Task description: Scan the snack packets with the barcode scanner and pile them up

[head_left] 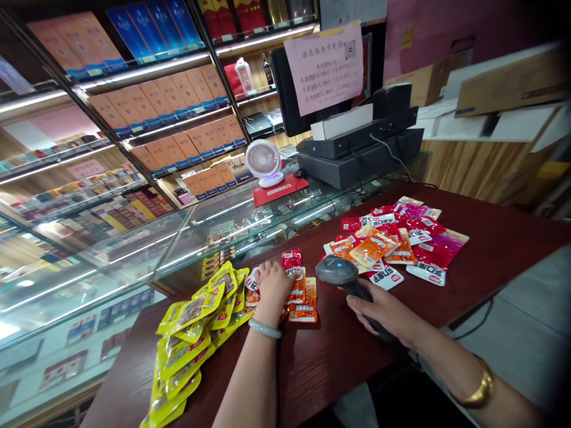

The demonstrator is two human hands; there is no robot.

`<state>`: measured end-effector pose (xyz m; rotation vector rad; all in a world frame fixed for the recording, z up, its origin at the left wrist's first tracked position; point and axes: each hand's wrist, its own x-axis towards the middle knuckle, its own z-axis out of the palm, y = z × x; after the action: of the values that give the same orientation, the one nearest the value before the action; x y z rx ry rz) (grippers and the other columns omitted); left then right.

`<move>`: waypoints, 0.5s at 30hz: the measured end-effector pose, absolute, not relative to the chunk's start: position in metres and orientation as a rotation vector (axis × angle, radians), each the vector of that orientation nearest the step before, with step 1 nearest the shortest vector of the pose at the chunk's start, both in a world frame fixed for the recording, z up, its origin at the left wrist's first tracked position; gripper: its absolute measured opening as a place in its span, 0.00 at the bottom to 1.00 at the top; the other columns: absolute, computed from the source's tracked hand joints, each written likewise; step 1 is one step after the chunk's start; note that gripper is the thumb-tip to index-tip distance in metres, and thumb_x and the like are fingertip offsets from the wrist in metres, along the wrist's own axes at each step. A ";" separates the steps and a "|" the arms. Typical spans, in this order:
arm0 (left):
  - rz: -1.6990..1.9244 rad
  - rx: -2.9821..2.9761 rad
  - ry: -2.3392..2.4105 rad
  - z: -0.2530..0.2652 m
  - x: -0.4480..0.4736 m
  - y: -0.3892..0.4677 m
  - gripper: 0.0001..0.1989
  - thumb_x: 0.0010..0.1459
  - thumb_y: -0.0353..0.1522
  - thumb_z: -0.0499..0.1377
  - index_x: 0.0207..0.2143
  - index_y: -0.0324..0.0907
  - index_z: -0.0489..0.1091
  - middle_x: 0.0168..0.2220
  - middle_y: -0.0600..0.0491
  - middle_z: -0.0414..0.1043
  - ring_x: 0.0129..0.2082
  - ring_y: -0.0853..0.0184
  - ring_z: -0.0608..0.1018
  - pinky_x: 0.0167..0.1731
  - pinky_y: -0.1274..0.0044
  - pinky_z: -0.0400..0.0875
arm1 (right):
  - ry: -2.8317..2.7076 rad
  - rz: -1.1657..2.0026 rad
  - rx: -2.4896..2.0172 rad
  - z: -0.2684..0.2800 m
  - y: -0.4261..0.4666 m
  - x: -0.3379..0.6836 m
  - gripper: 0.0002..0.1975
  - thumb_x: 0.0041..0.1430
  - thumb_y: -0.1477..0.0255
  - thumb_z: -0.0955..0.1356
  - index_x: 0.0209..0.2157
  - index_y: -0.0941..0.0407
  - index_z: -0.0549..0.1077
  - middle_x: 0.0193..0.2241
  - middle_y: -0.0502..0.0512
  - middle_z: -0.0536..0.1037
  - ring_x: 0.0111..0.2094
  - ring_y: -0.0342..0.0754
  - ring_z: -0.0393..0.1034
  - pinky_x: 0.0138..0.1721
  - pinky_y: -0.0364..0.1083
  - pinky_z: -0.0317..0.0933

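Observation:
In my right hand (379, 309) is a dark grey handheld barcode scanner (336, 270), my fingers wrapped around its handle and a blue light on its head. My left hand (274, 282) reaches over small red and orange snack packets (303, 309), its fingers bent down and closed on a packet, mostly hidden beneath them. Just left of that hand lies a long overlapping pile of yellow snack packets (191, 339). A loose heap of red, orange and pink snack packets (392, 238) lies beyond the scanner.
The dark red tabletop (321, 368) adjoins a glass display counter (178, 244). A white fan (264, 160) stands on a red mat. Behind are a monitor (285, 89) with a pink notice (328, 71) and a black cash drawer (357, 160). Boxed goods fill the shelves (160, 101).

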<state>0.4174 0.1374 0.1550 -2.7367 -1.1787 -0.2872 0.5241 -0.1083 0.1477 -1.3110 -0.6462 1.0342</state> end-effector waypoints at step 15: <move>-0.783 -3.164 -1.236 0.168 0.427 0.129 0.14 0.55 0.34 0.64 0.41 0.45 0.64 0.44 0.50 0.78 0.47 0.59 0.78 0.48 0.70 0.62 | -0.639 0.952 -1.172 0.156 -0.094 0.528 0.23 0.57 0.53 0.71 0.46 0.54 0.66 0.18 0.39 0.63 0.15 0.38 0.55 0.15 0.39 0.50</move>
<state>0.4266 0.1292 0.1684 -3.1644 -1.2360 -0.7830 0.5281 -0.0942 0.1563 -1.1724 -0.6389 0.9524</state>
